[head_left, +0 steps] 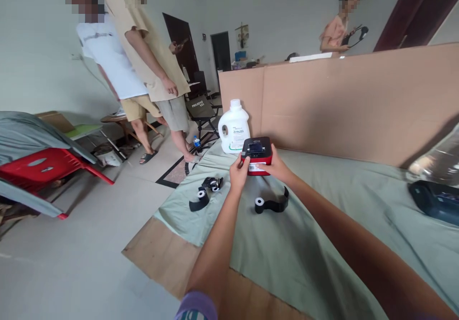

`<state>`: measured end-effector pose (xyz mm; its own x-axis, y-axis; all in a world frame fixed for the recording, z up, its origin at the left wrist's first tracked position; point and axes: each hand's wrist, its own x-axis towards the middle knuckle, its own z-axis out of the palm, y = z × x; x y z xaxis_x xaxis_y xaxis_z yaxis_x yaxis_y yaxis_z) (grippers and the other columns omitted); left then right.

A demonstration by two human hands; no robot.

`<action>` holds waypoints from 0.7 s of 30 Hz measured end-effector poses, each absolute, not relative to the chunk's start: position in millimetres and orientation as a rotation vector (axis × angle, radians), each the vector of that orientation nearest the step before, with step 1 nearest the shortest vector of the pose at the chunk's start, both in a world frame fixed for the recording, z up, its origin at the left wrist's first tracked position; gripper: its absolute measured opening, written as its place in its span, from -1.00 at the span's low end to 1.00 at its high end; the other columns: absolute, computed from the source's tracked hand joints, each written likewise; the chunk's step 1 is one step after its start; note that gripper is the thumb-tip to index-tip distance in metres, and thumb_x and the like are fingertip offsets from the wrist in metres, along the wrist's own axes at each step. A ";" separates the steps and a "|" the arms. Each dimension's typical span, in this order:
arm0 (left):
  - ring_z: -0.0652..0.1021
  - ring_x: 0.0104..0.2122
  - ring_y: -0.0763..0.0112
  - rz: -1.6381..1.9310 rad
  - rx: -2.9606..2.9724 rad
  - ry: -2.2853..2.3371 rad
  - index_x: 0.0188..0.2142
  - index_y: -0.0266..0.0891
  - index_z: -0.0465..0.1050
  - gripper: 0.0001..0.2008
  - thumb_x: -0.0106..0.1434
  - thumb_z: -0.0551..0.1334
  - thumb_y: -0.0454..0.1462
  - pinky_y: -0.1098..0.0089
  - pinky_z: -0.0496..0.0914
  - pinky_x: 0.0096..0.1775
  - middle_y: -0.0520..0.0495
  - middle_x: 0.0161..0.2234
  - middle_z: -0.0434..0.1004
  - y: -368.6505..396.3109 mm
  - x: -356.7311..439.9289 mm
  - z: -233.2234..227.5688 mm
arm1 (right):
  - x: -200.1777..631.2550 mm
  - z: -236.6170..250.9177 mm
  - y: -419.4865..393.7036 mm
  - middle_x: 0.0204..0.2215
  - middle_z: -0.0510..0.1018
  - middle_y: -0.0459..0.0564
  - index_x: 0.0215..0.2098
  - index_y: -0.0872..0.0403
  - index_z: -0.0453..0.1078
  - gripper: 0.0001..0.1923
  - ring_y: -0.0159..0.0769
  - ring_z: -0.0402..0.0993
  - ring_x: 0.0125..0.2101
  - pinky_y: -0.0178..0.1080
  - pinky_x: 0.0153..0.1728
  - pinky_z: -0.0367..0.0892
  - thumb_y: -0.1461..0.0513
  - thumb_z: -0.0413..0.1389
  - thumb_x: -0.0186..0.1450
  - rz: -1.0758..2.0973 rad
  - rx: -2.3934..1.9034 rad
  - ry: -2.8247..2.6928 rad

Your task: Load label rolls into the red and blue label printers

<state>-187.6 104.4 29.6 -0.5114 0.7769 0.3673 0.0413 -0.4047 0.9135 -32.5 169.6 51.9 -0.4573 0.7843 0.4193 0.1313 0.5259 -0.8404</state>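
Both hands are out in front at the far end of the counter, each clamped on one side of a small red and black device (256, 154). On the device's left edge sits the left hand (239, 171), its fingers curled over the near corner, while the right hand (275, 167) grips the right edge with the thumb lying across the front face. The device rests on the pale green cloth (322, 243) that covers the counter, and its dark top panel faces up. Just behind it, touching or nearly so, stands a white plastic jug (234, 127) with a white cap, set against a brown cardboard partition (358, 104) that runs along the back of the counter. Nearer the person, a black ribbon roll (271, 204) with a white core lies on the cloth between the forearms, its loose end curling up. Two more small black rolls (206, 193) lie to the left of the left forearm, close to the cloth's edge. At the far right a dark blue case (435, 200) sits on the cloth beneath something wrapped in clear plastic. Off the counter, two people (143, 61) stand on the tiled floor to the left, and a third person (339, 28) stands beyond the partition holding something dark. A red plastic chair (46, 167) stands tilted at the left edge.
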 end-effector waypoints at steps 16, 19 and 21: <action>0.64 -0.03 0.15 1.570 1.748 1.160 0.19 -0.24 0.45 -0.45 0.21 0.38 -0.20 0.12 0.49 0.11 -0.15 0.06 0.60 -8.1 -1.8 11.9 | 207.0 17.3 3.1 0.40 0.08 0.28 0.49 0.07 -0.37 0.22 0.08 0.14 0.34 0.15 0.33 0.08 -0.10 0.29 0.17 0.616 -1.111 -1.766; 0.64 -0.03 0.14 1.529 1.804 1.179 0.20 -0.25 0.44 -0.44 0.21 0.38 -0.21 0.12 0.50 0.10 -0.18 0.06 0.60 -14.3 -0.6 0.9 | 209.9 -5.6 -4.5 0.36 0.17 0.28 0.49 0.03 -0.40 0.17 0.07 0.23 0.30 0.22 0.29 0.12 -0.06 0.26 0.22 0.606 -1.115 -1.729; 0.65 -0.04 0.16 1.529 1.788 1.181 0.21 -0.24 0.43 -0.43 0.21 0.37 -0.21 0.14 0.51 0.08 -0.18 0.06 0.60 -16.2 -0.3 -4.0 | 209.9 -13.3 -5.4 0.34 0.20 0.28 0.49 0.01 -0.39 0.16 0.08 0.27 0.27 0.24 0.27 0.14 -0.04 0.27 0.22 0.594 -1.127 -1.727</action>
